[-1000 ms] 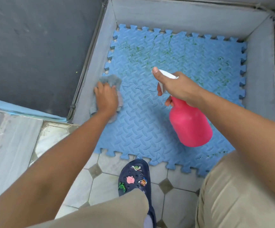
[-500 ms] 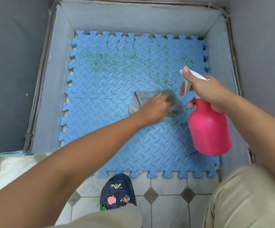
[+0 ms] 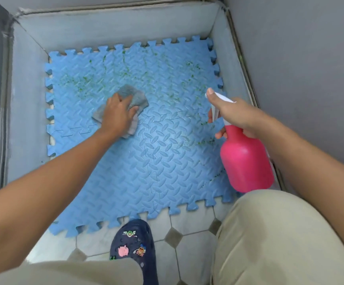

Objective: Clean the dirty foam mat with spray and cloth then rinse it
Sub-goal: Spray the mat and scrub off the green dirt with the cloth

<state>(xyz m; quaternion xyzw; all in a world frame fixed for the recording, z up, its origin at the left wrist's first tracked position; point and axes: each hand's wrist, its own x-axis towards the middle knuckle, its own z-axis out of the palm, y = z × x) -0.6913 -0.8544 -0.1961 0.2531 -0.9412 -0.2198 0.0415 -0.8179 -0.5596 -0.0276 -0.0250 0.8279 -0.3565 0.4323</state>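
I count one blue foam mat [image 3: 167,161], one grey cloth [image 3: 136,95], one pink spray bottle [image 3: 247,161] and two hands. The left hand [image 3: 118,114] lies palm down at the end of a stretched arm. Its fingers [image 3: 118,99] are bent over the cloth and hold it pressed to the mat, with green stains [image 3: 80,83] just beyond them. The right hand [image 3: 234,116] grasps the bottle's neck, thumb along the white head and fingers curled at the trigger. The bottle's body hangs below them. One dark shoe [image 3: 133,243] stands on the tiled floor [image 3: 187,229], well behind both.
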